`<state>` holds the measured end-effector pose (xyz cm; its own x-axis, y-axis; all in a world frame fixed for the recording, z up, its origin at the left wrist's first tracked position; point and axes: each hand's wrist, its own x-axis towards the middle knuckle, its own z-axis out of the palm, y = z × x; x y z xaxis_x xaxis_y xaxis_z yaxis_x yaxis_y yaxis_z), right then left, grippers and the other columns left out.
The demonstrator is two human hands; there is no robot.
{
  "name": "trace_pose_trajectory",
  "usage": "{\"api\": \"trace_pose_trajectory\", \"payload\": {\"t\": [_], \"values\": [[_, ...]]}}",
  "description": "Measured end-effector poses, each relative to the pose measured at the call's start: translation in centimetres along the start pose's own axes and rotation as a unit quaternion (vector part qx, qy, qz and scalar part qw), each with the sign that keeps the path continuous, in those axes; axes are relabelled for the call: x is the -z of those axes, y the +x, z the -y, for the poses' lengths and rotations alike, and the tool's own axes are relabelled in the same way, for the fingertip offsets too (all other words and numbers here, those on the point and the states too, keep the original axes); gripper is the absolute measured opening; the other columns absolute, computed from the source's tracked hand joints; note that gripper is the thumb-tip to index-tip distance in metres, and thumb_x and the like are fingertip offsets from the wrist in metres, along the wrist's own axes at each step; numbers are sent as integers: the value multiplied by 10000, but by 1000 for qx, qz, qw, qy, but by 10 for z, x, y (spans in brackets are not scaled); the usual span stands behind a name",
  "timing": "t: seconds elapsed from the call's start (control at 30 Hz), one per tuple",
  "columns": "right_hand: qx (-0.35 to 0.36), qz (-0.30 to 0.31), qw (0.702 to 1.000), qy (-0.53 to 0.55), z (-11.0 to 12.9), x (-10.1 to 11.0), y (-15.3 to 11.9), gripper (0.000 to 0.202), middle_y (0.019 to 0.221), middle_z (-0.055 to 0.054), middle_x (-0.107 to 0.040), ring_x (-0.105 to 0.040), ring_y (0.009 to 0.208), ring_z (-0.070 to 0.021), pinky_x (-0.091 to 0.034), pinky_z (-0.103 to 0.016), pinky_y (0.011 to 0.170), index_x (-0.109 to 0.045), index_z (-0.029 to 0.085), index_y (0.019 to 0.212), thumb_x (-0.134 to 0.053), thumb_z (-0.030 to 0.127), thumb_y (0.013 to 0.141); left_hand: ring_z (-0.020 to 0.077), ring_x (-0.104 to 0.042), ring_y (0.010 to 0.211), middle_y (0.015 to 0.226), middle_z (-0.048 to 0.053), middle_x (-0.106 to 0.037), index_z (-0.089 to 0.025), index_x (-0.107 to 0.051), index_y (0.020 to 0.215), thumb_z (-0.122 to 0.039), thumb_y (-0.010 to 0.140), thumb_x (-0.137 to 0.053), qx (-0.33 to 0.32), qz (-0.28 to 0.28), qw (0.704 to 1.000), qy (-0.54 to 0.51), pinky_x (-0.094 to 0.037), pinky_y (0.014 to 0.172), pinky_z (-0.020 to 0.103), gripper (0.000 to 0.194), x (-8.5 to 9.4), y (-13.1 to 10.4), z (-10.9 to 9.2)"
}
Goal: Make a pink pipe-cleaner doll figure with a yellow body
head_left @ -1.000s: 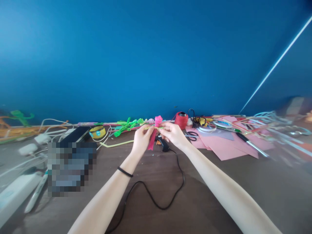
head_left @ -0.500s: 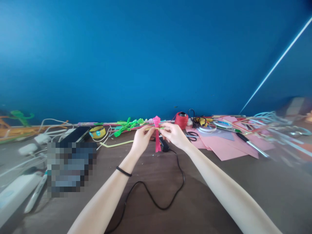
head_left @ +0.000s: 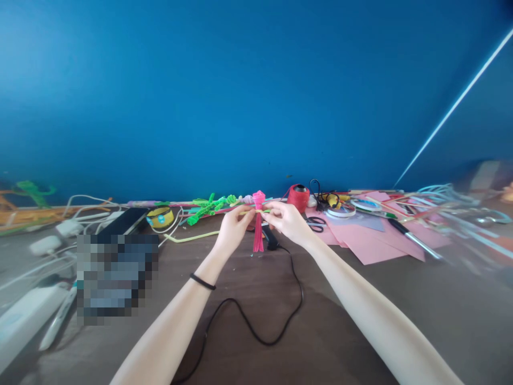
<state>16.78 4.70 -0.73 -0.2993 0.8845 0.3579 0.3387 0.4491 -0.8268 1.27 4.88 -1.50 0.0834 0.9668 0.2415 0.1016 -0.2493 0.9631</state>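
Note:
A bright pink bundle of pipe cleaners (head_left: 258, 238) hangs upright between my two hands, bunched into a knob at the top with loose strands below. Across its neck runs a thin yellow-green pipe cleaner (head_left: 259, 210). My left hand (head_left: 233, 229) pinches this strand just left of the bundle. On the other side, my right hand (head_left: 290, 222) is closed on the strand, thumb and fingertips close to the pink neck. A pale yellow length (head_left: 192, 237) lies left of my left hand; whether it joins the held strand is hidden.
Green pipe-cleaner shapes (head_left: 208, 207) lie behind my left hand. A red spool (head_left: 298, 199), scissors (head_left: 316, 223) and pink paper sheets (head_left: 372, 240) sit to the right. A black cord (head_left: 250, 327) loops across the table (head_left: 316, 342). Phones, chargers and white cables (head_left: 86, 200) crowd the left.
The bottom of the pink bundle has shifted very slightly left. Both hands keep nearly the same place and the same pinch.

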Motion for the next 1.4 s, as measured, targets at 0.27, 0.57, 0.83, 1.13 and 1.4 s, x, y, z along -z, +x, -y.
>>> {"api": "trace_pose_trajectory", "payload": {"t": [0.27,0.57,0.83,1.13,1.4], "values": [[2,1,1000,-12,2,1,-1,239,511,25,-512,-437,423,-80,-327,-197,447,-584,116,917,-484,280,774,175,-640,617,677,44,-679,-152,-608,799,-312,739,-528,-23,37,999,11,-509,587,281,189,1,0,4],[16,30,999,-32,7,8,-2,248,498,26,-517,-437,409,-79,-351,-208,457,-614,112,944,-484,239,775,192,-651,658,708,53,-687,-152,-618,783,-283,745,-507,-47,44,997,48,-504,640,304,175,2,-3,0],[4,29,999,-41,5,8,-1,270,566,-6,-568,-477,442,-91,-381,-218,461,-615,109,972,-501,261,780,190,-650,671,716,46,-688,-155,-637,795,-285,743,-507,-62,44,994,78,-496,639,294,191,5,-2,0],[-5,28,1000,3,1,5,0,216,614,-24,-614,-535,428,-104,-430,-224,433,-596,135,944,-512,246,779,183,-623,729,779,56,-677,-145,-645,805,-275,697,-552,-63,17,993,99,-482,629,269,193,5,1,0],[-1,43,999,28,3,4,-2,274,538,27,-579,-531,378,-98,-394,-193,375,-539,194,1056,-516,244,788,157,-598,652,690,29,-650,-136,-625,791,-292,659,-607,-36,22,998,49,-472,623,269,205,3,1,-4]]}}
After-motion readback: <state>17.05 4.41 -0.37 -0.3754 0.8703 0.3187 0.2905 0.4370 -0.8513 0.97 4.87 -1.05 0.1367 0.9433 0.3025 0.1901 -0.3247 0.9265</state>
